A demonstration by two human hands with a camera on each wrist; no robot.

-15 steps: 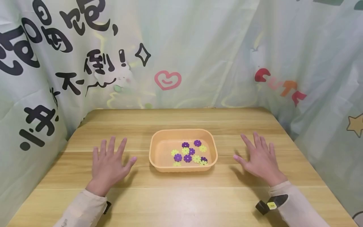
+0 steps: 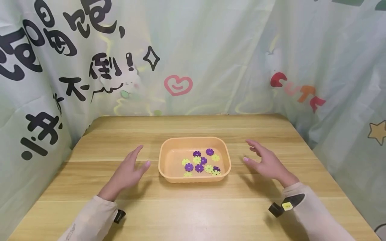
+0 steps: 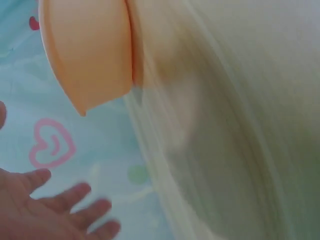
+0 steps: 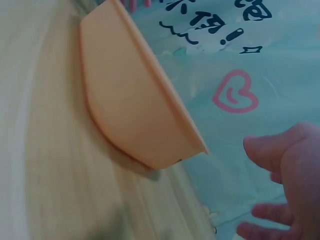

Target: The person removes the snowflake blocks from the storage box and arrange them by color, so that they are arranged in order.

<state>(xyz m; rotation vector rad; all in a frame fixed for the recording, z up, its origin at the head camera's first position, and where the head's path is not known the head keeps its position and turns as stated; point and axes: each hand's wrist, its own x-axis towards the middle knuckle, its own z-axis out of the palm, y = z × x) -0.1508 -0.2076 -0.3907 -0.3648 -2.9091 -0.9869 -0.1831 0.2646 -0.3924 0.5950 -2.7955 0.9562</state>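
Observation:
An orange plastic basin (image 2: 175,179) sits on the wooden table, with several purple flower-shaped discs (image 2: 199,168) and yellow flower-shaped discs (image 2: 209,168) lying inside it, mostly toward its right half. My left hand (image 2: 128,174) is held over the table to the left of the basin, palm turned inward, fingers extended and thumb apart. Its spread fingers also show in the left wrist view. On the other side, my right hand (image 2: 269,164) hovers to the right of the basin, thumb and fingers loosely bent toward it. Neither hand touches the basin or holds anything.
The wooden table (image 2: 193,211) extends around the basin on all sides. A printed curtain (image 2: 211,50) hangs behind it and along both sides. Black wrist cameras are strapped at the left cuff (image 2: 120,216) and the right cuff (image 2: 276,210).
Both hands have turned from palms down to palms facing inward. They have moved slightly closer to the basin. The basin and discs stay where they were.

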